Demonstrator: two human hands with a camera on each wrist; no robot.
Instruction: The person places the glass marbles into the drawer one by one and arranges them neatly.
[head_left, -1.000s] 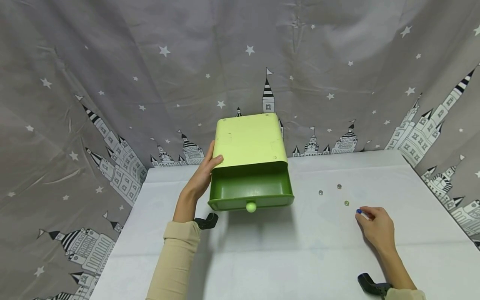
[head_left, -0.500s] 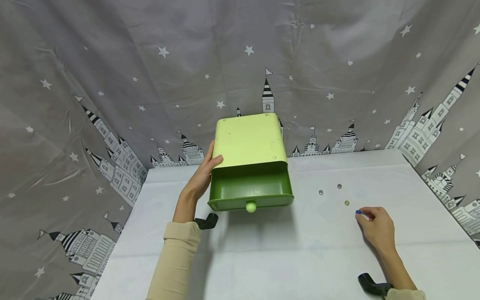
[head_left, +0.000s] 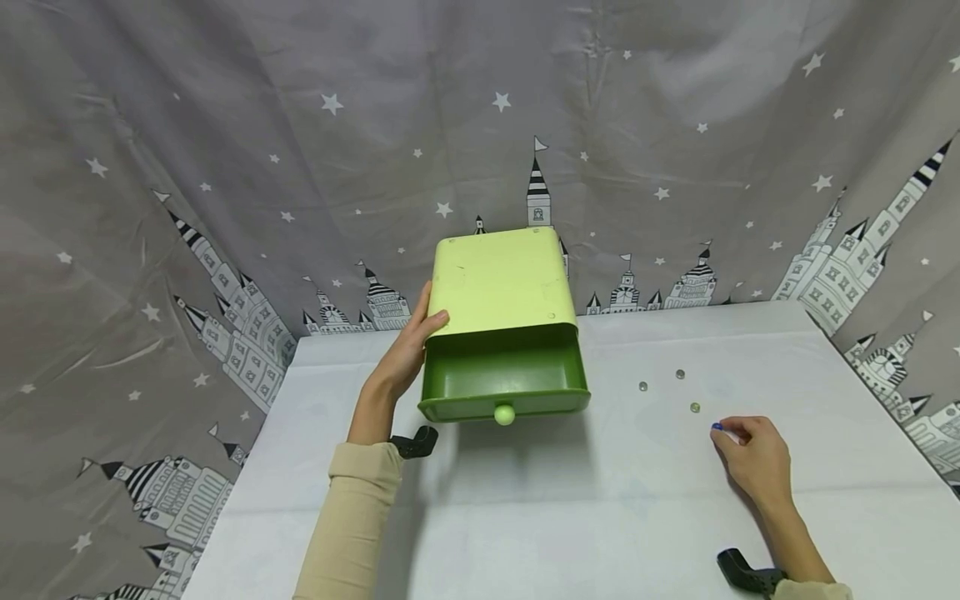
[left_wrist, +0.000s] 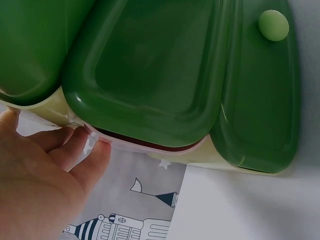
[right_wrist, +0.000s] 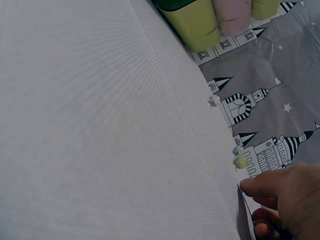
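Note:
A small drawer box (head_left: 498,279) with a pale yellow top stands on the table; its green upper drawer (head_left: 504,371) is pulled out and has a round knob. In the left wrist view, more green drawers (left_wrist: 150,70) show in yellow and pink casings. My left hand (head_left: 401,358) rests on the box's left side, fingers along the wall and thumb at the top's front edge. At the right, my right hand (head_left: 756,458) pinches a small blue marble (head_left: 717,426) low over the table. Its contact with the cloth cannot be judged.
Near the right hand lie a yellow-green marble (head_left: 695,407) and two clear marbles, one farther back (head_left: 680,374) and one to the left (head_left: 642,386). White cloth (head_left: 540,533) covers the table. A grey castle-print curtain (head_left: 360,192) hangs behind and at both sides.
Both hands, the box and the marbles keep their places. Only a very slight shift of the whole head view shows.

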